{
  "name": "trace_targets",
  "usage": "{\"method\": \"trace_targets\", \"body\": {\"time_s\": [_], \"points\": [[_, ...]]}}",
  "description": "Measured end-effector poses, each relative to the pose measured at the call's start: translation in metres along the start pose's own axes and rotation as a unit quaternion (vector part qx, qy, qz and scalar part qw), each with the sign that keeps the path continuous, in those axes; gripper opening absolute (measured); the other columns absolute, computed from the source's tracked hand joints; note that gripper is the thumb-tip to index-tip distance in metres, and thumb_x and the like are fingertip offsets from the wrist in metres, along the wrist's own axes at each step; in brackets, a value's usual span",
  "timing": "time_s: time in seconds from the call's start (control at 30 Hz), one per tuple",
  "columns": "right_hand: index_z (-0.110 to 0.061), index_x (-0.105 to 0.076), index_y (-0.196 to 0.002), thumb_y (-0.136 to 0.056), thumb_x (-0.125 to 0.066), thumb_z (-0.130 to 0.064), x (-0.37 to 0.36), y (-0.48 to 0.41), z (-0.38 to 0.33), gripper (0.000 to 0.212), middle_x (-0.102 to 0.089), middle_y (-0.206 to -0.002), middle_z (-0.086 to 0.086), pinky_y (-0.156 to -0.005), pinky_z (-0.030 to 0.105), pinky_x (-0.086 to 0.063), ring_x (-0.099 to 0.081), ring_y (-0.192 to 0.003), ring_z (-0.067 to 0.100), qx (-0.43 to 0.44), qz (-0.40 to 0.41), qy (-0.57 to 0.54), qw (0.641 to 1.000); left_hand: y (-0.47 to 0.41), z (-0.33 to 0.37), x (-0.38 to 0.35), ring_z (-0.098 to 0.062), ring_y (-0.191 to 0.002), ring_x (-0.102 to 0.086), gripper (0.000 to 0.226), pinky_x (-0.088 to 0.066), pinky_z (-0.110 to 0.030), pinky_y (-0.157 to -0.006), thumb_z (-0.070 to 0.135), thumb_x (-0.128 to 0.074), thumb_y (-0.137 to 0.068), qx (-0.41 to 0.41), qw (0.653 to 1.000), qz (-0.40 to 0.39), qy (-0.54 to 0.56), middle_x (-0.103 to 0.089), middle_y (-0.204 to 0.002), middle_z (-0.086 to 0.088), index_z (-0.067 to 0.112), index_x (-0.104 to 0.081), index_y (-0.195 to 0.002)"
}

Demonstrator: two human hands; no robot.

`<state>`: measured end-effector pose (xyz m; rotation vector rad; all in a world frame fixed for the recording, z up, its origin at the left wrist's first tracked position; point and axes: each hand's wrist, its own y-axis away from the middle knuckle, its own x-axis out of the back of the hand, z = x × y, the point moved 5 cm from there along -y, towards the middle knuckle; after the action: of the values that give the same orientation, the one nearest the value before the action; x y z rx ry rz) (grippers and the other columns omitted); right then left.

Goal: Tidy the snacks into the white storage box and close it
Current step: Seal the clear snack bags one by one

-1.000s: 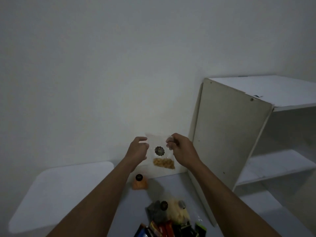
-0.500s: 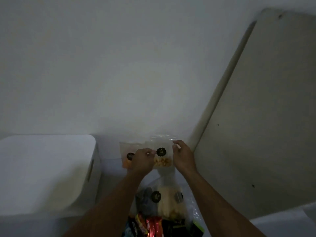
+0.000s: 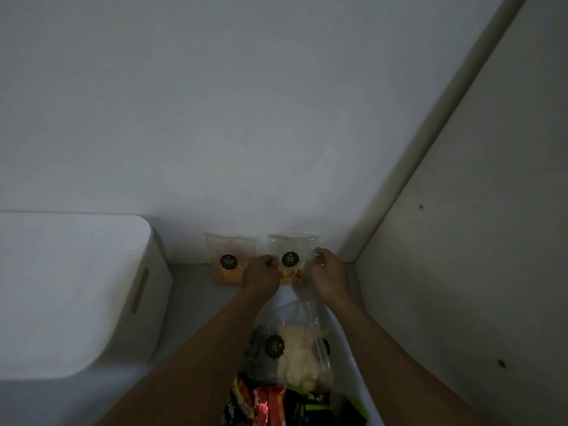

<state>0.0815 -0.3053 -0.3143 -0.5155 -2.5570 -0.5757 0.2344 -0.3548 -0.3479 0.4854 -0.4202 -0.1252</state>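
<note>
A clear snack bag [image 3: 291, 256] with a black round label and yellow pieces stands upright against the wall. My left hand [image 3: 263, 276] grips its left edge and my right hand [image 3: 329, 273] grips its right edge. A second clear bag [image 3: 229, 259] with orange pieces leans on the wall just to its left, untouched. The white storage box [image 3: 76, 290] stands at the left with its lid on and a slot handle facing right. Nearer to me lies a pile of snacks [image 3: 289, 367]: a pale puffed bag, a dark bag and colourful wrappers.
A beige cabinet side panel [image 3: 467, 241] rises along the right and meets the white wall [image 3: 246, 118] just right of the held bag. A grey surface [image 3: 193, 302] runs between the box and the panel.
The view has dropped and moved closer. My hands have lowered the yellow snack bag from mid-air and now hold it against the wall beside the orange bag.
</note>
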Motion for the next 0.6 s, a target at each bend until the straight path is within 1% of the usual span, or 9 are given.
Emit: {"method": "trace_targets", "body": {"time_s": [0.1, 0.2, 0.27, 0.33, 0.4, 0.47, 0.53, 0.6], "points": [[-0.008, -0.042, -0.147, -0.096, -0.042, -0.003, 0.002, 0.003, 0.0, 0.052, -0.048, -0.147, 0.011, -0.111, 0.034, -0.039, -0.047, -0.134, 0.024, 0.001, -0.018, -0.004, 1.0, 0.003, -0.002, 0.001, -0.036, -0.112, -0.06, 0.036, -0.052, -0.048, -0.097, 0.009, -0.048, -0.097, 0.001, 1.0, -0.002, -0.011, -0.062, -0.126, -0.019, 0.009, -0.058, -0.131], [-0.01, -0.037, -0.15, -0.098, -0.047, -0.009, 0.009, 0.013, -0.001, 0.052, -0.048, -0.147, 0.013, -0.108, 0.031, -0.041, -0.048, -0.132, 0.023, -0.003, -0.014, 0.001, 1.0, 0.013, 0.001, 0.007, -0.033, -0.113, -0.06, 0.041, -0.05, -0.034, -0.095, 0.005, -0.048, -0.094, -0.026, 0.996, 0.024, -0.083, -0.06, -0.129, -0.019, 0.006, -0.053, -0.135], [-0.011, -0.038, -0.149, -0.099, -0.052, -0.016, 0.014, 0.025, -0.001, 0.053, -0.051, -0.144, 0.011, -0.098, 0.022, -0.041, -0.052, -0.129, 0.023, 0.004, -0.014, 0.023, 1.0, 0.024, 0.003, 0.01, -0.03, -0.112, -0.061, 0.039, -0.049, -0.03, -0.089, 0.004, -0.049, -0.092, -0.06, 0.99, 0.022, -0.123, -0.061, -0.128, -0.017, 0.008, -0.058, -0.13], [-0.011, -0.044, -0.145, -0.097, -0.058, -0.024, 0.017, 0.041, 0.0, 0.052, -0.056, -0.138, 0.009, -0.087, 0.016, -0.041, -0.056, -0.122, 0.021, 0.008, -0.017, 0.055, 0.998, 0.033, 0.002, 0.005, -0.026, -0.109, -0.063, 0.033, -0.049, -0.024, -0.086, 0.005, -0.053, -0.091, -0.097, 0.98, -0.031, -0.174, -0.064, -0.125, -0.013, 0.011, -0.066, -0.12], [-0.012, -0.046, -0.141, -0.093, -0.063, -0.034, 0.017, 0.058, 0.007, 0.055, -0.059, -0.135, 0.009, -0.086, 0.022, -0.048, -0.059, -0.116, 0.021, -0.01, -0.031, 0.082, 0.996, 0.042, -0.005, -0.002, -0.023, -0.105, -0.064, 0.029, -0.049, -0.023, -0.082, 0.008, -0.052, -0.092, -0.111, 0.963, -0.111, -0.221, -0.065, -0.123, -0.009, 0.013, -0.07, -0.115], [-0.01, -0.048, -0.137, -0.089, -0.069, -0.034, 0.015, 0.077, 0.018, 0.058, -0.057, -0.13, 0.008, -0.081, 0.026, -0.049, -0.059, -0.111, 0.022, -0.047, -0.069, 0.11, 0.99, 0.051, -0.012, -0.004, -0.02, -0.1, -0.064, 0.027, -0.051, -0.023, -0.078, 0.01, -0.052, -0.095, -0.114, 0.944, -0.164, -0.262, -0.065, -0.121, -0.006, 0.014, -0.07, -0.114], [-0.004, -0.054, -0.125, -0.085, -0.073, -0.025, 0.013, 0.095, 0.03, 0.049, -0.059, -0.115, 0.008, -0.078, 0.03, -0.053, -0.06, -0.098, 0.021, -0.084, -0.1, 0.141, 0.981, 0.058, -0.017, -0.003, -0.017, -0.099, -0.064, 0.023, -0.052, -0.023, -0.082, 0.011, -0.056, -0.094, -0.136, 0.929, -0.183, -0.29, -0.066, -0.118, -0.003, 0.014, -0.071, -0.112], [0.004, -0.062, -0.111, -0.081, -0.072, -0.015, 0.012, 0.107, 0.039, 0.037, -0.068, -0.102, 0.014, -0.078, 0.04, -0.059, -0.066, -0.087, 0.024, -0.098, -0.097, 0.148, 0.979, 0.065, -0.018, 0.002, -0.014, -0.096, -0.065, 0.019, -0.053, -0.024, -0.085, 0.009, -0.059, -0.093, -0.152, 0.929, -0.179, -0.286, -0.07, -0.114, -0.004, 0.015, -0.073, -0.104]]}}
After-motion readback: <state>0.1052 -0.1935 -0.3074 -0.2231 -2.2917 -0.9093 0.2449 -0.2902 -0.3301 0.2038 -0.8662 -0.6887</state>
